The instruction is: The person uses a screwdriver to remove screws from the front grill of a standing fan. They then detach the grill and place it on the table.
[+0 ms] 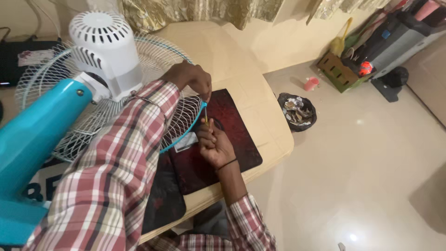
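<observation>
Plaid sleeve point(116, 181) of the left arm nearest the lens, crossing the fan. Table fan point(100, 88) lies tipped on the desk point(274, 135): teal stand point(32, 139) at the near end, white motor housing point(104, 51) up, white wire guard point(181, 116) with teal rim facing the dark red mat point(232, 135).

Left hand point(193, 79) rests on top of the guard's rim, fingers curled down over it and pinching at the edge. Right hand point(216, 146) sits just below the rim on the mat, closed around a screwdriver point(206, 116) with a yellowish handle; thin shaft points up to the rim, tip touching or very close, cannot tell which. Black band on the right wrist.

A small clear packet point(186, 141) lies on the mat just beside the guard.

Beyond the desk, on the floor: a black bin point(297, 111) with scraps, a pink cup point(311, 83), a wooden crate point(341, 69).
</observation>
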